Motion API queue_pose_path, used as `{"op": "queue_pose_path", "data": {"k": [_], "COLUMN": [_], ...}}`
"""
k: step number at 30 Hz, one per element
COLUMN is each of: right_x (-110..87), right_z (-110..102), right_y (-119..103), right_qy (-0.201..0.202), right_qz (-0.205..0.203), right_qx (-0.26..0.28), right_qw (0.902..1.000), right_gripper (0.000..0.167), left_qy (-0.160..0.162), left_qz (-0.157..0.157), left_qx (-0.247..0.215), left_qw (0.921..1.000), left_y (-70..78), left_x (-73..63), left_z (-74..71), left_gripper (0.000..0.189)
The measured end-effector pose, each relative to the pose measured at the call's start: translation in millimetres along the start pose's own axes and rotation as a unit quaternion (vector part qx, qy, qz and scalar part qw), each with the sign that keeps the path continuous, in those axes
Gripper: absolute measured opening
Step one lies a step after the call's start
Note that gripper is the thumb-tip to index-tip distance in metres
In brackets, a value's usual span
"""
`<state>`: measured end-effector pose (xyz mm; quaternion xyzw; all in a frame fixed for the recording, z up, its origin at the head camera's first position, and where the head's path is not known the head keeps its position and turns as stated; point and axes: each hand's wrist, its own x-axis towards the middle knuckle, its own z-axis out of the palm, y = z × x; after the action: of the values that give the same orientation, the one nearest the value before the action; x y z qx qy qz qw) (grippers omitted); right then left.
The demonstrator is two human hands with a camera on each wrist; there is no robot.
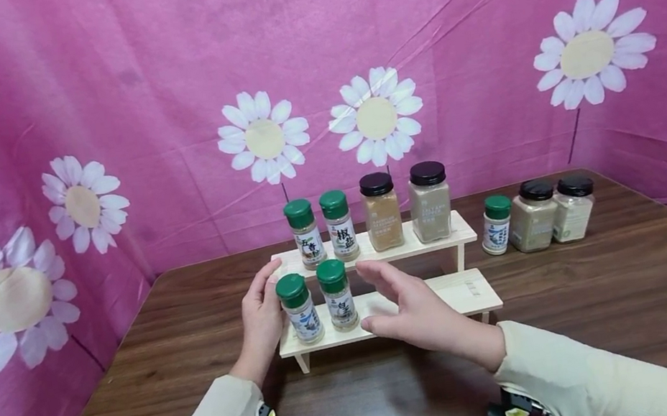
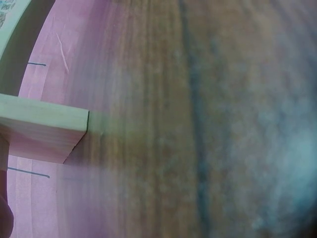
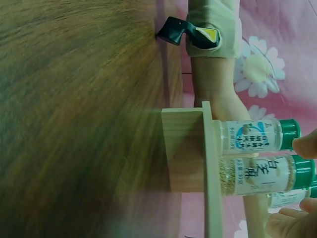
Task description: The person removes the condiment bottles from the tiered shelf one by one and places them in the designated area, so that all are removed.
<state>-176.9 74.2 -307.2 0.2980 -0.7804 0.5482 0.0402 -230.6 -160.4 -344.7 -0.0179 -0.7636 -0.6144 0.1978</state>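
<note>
A two-tier wooden rack (image 1: 465,295) stands on the table. Two small green-capped spice jars are on the left of its lower tier: a blue-and-white labelled one (image 1: 303,314) and a white sesame jar (image 1: 340,303). At the rack's left end, my left hand (image 1: 262,317) rests with its fingertips by the upper tier; its thumb is hidden. My right hand (image 1: 411,305) is just right of the sesame jar, thumb and fingers spread apart with nothing between them. In the right wrist view, right fingertips (image 3: 290,220) show near the green caps.
The upper tier carries two green-capped jars (image 1: 338,229) and two square black-lidded jars (image 1: 431,203). Right of the rack, a small green-capped jar (image 1: 497,229) and two black-lidded jars (image 1: 533,220) stand on the wooden table (image 1: 639,319). A pink flowered cloth (image 1: 156,83) hangs behind.
</note>
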Motion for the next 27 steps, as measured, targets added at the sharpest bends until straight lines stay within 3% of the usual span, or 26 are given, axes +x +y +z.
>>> {"op": "queue_pose_path", "data": {"k": [5, 27], "right_x": [3.6, 15.3], "right_z": [8.8, 34.2], "right_y": [3.2, 20.1], "right_qy": [0.004, 0.044], "right_qz": [0.025, 0.038], "right_qx": [0.015, 0.038], "right_qw": [0.9996, 0.9975], "right_gripper": [0.063, 0.065], "left_qy": [0.003, 0.003], "left_qz": [0.004, 0.000], "left_qx": [0.005, -0.002], "left_qw": [1.0000, 1.0000], "left_y": [1.6, 0.6], "left_x": [-0.3, 0.3], "left_z": [-0.3, 0.9], "left_gripper": [0.032, 0.032]}}
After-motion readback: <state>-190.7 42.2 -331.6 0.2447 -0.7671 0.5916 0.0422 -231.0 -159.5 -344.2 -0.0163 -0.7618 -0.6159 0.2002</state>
